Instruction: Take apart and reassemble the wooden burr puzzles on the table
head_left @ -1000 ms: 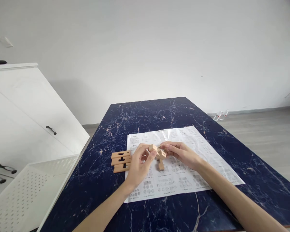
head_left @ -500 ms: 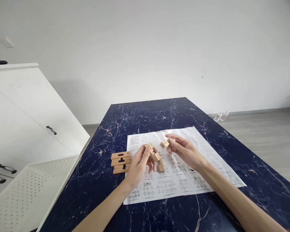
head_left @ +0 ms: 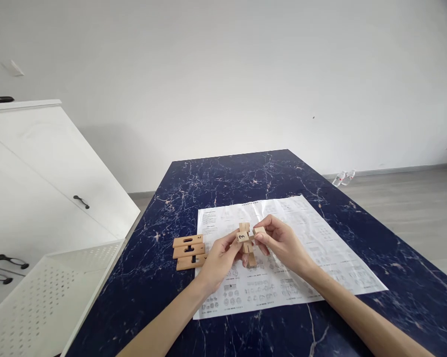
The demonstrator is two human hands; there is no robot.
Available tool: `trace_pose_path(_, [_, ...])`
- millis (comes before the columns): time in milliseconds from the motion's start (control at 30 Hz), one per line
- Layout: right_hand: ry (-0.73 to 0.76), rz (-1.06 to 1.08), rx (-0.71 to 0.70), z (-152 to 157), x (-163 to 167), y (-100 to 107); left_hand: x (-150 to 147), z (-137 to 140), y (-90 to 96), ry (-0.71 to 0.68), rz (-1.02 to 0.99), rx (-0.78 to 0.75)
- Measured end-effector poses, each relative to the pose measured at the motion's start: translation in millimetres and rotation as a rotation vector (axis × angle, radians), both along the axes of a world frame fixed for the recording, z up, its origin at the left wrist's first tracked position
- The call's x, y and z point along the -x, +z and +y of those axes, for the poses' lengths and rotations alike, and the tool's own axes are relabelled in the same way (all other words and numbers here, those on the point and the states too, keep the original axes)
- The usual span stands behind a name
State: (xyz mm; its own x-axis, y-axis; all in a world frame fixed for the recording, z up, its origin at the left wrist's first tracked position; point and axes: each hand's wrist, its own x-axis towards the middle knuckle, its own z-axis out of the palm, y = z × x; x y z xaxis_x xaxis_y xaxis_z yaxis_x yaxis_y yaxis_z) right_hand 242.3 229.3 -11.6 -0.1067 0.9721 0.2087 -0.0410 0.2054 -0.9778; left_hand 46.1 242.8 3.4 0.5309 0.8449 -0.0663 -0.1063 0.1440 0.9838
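Over the printed sheet, my left hand (head_left: pixel 221 255) is closed on light wooden puzzle pieces (head_left: pixel 244 227), its thumb and fingers at their left side. My right hand (head_left: pixel 283 244) pinches the right end of a notched puzzle piece (head_left: pixel 259 231). That piece meets the ones in my left hand, and a black "3" shows on the block face between the hands. Whether they interlock I cannot tell. Just below, another wooden block (head_left: pixel 252 261) shows, partly hidden. Left of my left hand lie several flat wooden pieces (head_left: pixel 189 251) with cut-out slots, some numbered.
The creased instruction sheet (head_left: pixel 305 277) with printed diagrams lies on a dark blue marble-patterned table (head_left: pixel 223 178). A white cabinet (head_left: pixel 48 158) and a perforated white panel (head_left: pixel 33 292) stand to the left. Clear plastic bottles (head_left: pixel 344 177) are on the floor at the right.
My right hand has moved left and brought its puzzle piece against those in my left hand. The left-hand pieces have turned upright and shifted slightly right.
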Motion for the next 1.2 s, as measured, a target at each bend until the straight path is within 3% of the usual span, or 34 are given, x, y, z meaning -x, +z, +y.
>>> trace_pose_path(467, [-0.039,-0.017,0.071,-1.6,-0.1,2.1,2.1,-0.1,-4.6,-0.066,0.055,-0.115])
trace_pose_path(1200, [-0.012,-0.101,0.124,-0.8,-6.0,2.6,-0.4,-4.8,-1.9,-0.087,-0.010,0.016])
